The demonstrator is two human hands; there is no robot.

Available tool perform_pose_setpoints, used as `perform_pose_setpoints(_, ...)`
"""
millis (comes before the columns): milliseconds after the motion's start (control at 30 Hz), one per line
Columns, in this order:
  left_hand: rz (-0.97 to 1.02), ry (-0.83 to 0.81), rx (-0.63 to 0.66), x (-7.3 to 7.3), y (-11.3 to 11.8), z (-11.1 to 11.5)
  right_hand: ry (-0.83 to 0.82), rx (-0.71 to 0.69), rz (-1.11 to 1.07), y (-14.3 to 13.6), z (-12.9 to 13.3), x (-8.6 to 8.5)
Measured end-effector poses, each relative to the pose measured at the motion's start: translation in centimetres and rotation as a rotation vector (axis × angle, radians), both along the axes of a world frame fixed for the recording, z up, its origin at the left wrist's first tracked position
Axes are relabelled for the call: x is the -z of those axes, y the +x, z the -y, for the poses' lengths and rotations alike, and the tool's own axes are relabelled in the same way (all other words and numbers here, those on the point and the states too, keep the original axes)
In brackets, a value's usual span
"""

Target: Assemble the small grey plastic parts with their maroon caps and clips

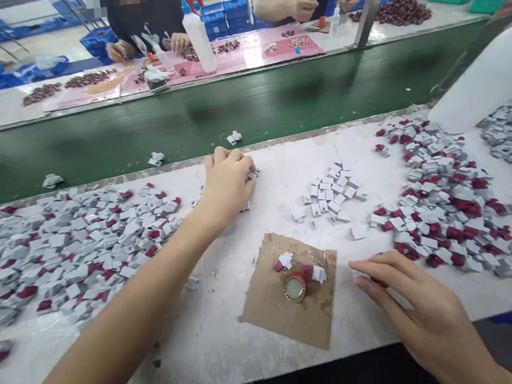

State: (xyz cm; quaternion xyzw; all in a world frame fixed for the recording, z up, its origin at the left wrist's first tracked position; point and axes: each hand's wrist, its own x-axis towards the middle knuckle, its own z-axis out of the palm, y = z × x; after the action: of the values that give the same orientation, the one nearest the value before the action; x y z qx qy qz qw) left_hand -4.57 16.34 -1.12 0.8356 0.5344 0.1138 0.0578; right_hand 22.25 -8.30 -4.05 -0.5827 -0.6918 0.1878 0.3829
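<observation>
My left hand (229,179) reaches to the far edge of the white worktop, fingers curled down over small grey plastic pieces, one of them showing by the fingertips. My right hand (418,297) hovers over the near right of the worktop, thumb and forefinger stretched out and slightly apart; I cannot make out anything held between them. Between my hands lies a brown cardboard square (269,304). On it sit a red crimped bottle cap (295,287) with a pale inside and two grey-and-maroon pieces (318,273). A loose cluster of grey pieces (332,192) lies beyond the cardboard.
Heaps of grey-and-maroon pieces spread left (81,243) and right (451,200). A white cylindrical object (488,79) leans in at the right. A green conveyor belt (246,107) crosses behind, carrying a few pieces. Several people work at the opposite bench, near a white squeeze bottle (199,41).
</observation>
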Motion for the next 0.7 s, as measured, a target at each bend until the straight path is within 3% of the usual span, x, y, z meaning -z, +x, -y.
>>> perform_pose_setpoints(233, 0.224, -0.055, 0.052, -0.5, 1.3, 1.4, 0.077, 0.023, 0.095, 1.2, 2.0, 0.6)
perform_pose_setpoints(367, 0.504, -0.294, 0.031, -1.3, 1.8, 4.3, 0.05, 0.023, 0.078, 1.4, 2.4, 0.7)
perform_pose_setpoints(467, 0.643, -0.462, -0.029, -1.0, 2.0, 6.2, 0.04, 0.009, 0.089, 1.5, 2.8, 0.9)
perform_pose_setpoints(567, 0.668, -0.519, -0.079, -0.2, 2.4, 7.1, 0.025, -0.035, 0.118, 1.9, 3.2, 1.1)
perform_pose_setpoints(700, 0.607, -0.429, -0.096, 0.5, 3.0, 7.5, 0.062, -0.077, 0.131, 2.4, 3.2, 0.9)
